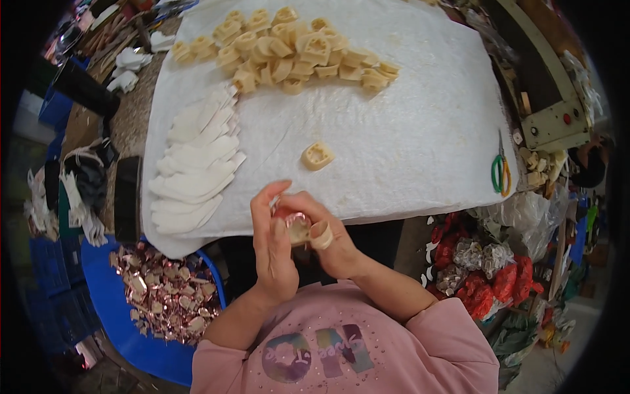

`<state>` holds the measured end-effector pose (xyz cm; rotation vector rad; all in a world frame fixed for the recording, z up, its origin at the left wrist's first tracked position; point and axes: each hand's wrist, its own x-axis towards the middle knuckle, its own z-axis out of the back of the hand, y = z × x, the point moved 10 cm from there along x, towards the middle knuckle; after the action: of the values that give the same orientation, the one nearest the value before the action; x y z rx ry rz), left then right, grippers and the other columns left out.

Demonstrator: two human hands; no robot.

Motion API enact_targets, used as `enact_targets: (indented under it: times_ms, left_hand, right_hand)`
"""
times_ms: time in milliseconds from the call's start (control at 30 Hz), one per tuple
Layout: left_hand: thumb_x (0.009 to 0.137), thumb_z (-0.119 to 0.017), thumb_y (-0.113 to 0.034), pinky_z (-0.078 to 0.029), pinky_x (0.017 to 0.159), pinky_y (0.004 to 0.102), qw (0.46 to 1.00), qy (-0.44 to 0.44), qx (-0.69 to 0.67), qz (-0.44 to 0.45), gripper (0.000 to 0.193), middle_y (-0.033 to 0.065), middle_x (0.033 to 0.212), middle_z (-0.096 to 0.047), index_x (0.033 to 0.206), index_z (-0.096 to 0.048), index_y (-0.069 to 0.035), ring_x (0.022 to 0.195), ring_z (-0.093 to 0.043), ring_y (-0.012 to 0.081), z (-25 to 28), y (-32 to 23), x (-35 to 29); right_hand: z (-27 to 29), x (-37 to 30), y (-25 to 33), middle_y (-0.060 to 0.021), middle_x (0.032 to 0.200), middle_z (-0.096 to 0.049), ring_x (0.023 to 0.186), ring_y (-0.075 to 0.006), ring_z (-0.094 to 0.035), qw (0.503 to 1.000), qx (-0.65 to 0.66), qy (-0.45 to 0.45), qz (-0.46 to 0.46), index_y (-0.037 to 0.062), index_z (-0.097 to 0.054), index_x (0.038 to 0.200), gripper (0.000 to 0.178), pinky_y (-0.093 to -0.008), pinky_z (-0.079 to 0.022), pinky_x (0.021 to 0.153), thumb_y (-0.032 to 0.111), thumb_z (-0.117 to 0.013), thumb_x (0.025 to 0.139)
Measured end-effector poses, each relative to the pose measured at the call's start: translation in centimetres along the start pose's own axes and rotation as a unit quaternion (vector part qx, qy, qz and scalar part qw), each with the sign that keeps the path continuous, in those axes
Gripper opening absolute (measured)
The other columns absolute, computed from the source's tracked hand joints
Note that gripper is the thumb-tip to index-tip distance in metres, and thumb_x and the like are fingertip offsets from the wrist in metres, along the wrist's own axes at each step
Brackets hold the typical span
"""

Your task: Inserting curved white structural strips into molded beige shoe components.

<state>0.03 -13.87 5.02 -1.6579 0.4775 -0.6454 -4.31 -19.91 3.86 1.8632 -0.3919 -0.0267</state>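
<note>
Just off the near edge of the table, my two hands are close together around a small hollow piece (298,230), cream with a shiny pink rim. My left hand (271,246) closes on it from the left, with its fingers up along the side. My right hand (333,246) grips it from the right. A cream band (321,235) shows at my right hand; whether it is worn on the thumb or held I cannot make out. One loose cream block-shaped hollow piece (317,156) lies on the white cloth just beyond my hands.
A heap of similar cream pieces (289,49) lies at the far side of the white-covered table (407,144). White fabric strips (193,164) fan out at the left. Green-and-orange-handled scissors (501,172) rest at the right edge. A blue tub (125,331) holds shiny pink pieces.
</note>
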Motion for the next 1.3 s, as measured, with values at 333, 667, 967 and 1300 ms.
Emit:
enact_targets:
  times_ms: [333,667,967,1300]
  left_hand:
    - [0.096,-0.039,-0.026,-0.040,0.082,0.0261,0.999,0.013,-0.045,0.014,0.042,0.0065,0.108,-0.044,0.130,-0.030,-0.003,0.094,-0.047,0.0112,0.1,1.4,-0.4]
    - [0.088,-0.026,-0.068,-0.046,0.075,0.0335,0.941,0.140,-0.297,0.081,0.085,0.0113,0.108,-0.051,0.146,-0.002,-0.012,0.090,-0.053,0.0183,-0.7,2.1,0.1]
    - [0.092,-0.047,-0.047,-0.041,0.085,0.0290,0.993,0.105,0.045,0.011,0.084,0.0164,0.114,-0.045,0.140,-0.004,0.007,0.097,-0.051,0.0187,-0.7,1.0,-0.6]
    - [0.068,-0.069,0.008,-0.046,0.070,0.0235,0.965,0.116,0.223,-0.079,0.050,0.0085,0.096,-0.053,0.113,-0.050,0.000,0.082,-0.055,0.0135,0.2,-1.5,0.2]
  right_hand:
    - [0.0,-0.2,1.3,-0.0101,0.107,-0.049,0.095,-0.0200,-0.048,0.987,-0.106,-0.021,0.121,0.0040,-0.047,0.123,0.032,-0.0298,-0.037,0.087,0.012,-0.040,0.093]
    - [3.5,0.8,3.5,-0.0089,0.086,-0.048,0.066,-0.0177,-0.052,0.950,-0.289,-0.069,0.098,0.0027,-0.051,0.118,0.037,-0.0309,-0.042,0.058,0.027,-0.055,0.091]
    - [2.3,1.3,2.8,-0.0127,0.075,-0.055,0.069,-0.0254,-0.058,0.950,-0.313,-0.012,-0.003,-0.0001,-0.059,0.097,0.027,-0.0336,-0.047,0.063,0.023,-0.063,0.083]
    - [4.3,1.6,-1.4,-0.0028,0.075,-0.057,0.069,-0.0120,-0.055,0.984,0.019,0.033,-0.172,0.0024,-0.057,0.086,0.017,-0.0265,-0.044,0.062,0.019,-0.055,0.088]
